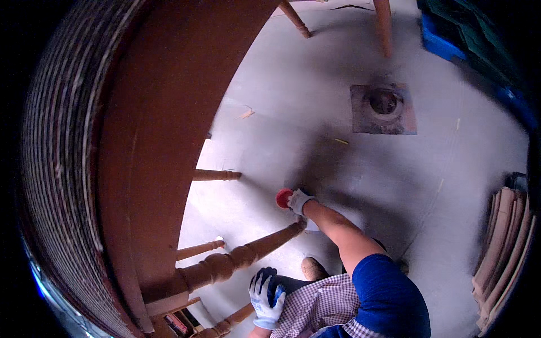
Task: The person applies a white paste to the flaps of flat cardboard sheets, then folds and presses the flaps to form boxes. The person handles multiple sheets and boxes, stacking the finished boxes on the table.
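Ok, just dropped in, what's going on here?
A person in work gloves is bent over beside a brown wooden table with turned legs. The right hand reaches down to the grey floor and grips a small red disc. The left hand rests on the knee, holding nothing.

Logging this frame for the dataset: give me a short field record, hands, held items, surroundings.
left hand: gloved, resting on the person's checked-cloth knee, holds nothing visible
right hand: gloved, stretched down to the floor, on a small red round object
furniture: brown wooden piece with turned legs, woven cane panel at left
floor: grey concrete, square drain plate
right edge: stacked wooden slats
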A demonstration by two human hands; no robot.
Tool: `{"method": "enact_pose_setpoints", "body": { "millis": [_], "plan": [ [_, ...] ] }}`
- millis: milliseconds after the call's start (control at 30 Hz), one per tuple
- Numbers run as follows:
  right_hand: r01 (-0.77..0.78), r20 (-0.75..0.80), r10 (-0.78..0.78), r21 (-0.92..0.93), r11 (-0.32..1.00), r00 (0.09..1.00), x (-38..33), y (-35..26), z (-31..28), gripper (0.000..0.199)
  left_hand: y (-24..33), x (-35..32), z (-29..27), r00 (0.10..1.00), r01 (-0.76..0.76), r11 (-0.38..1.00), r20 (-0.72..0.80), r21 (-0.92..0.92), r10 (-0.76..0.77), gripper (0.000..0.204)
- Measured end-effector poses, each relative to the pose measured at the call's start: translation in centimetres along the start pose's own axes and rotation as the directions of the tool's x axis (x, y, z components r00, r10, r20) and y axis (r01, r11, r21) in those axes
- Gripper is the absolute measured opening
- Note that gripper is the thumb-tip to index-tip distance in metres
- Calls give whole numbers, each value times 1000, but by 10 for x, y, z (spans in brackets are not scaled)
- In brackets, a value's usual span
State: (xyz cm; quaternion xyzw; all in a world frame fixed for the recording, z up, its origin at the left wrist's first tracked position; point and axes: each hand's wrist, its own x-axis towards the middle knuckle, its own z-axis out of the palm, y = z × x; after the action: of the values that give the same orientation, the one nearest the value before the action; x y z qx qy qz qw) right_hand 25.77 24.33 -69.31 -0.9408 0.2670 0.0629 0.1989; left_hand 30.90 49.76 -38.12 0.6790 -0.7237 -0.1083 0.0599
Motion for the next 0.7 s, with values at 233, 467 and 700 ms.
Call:
{"method": "enact_pose_setpoints", "body": {
  "millis": [233, 467, 700],
  "plan": [
    [-521, -494, 554, 219, 825, 670, 70, 3, 13, 28, -8, 9, -1, 998, -41, 997, -37, 70, 44, 41],
    [-714, -370, 861, 490, 500, 349, 72, 85, 38, 21, -30, 34, 14, 988, -141, 988, -48, 66, 144, 40],
    [-707, -135, 949, 639, 304, 285, 96, 87, 69, 12, -9, 38, -8, 997, -60, 998, 46, 24, 59, 43]
  ]
}}
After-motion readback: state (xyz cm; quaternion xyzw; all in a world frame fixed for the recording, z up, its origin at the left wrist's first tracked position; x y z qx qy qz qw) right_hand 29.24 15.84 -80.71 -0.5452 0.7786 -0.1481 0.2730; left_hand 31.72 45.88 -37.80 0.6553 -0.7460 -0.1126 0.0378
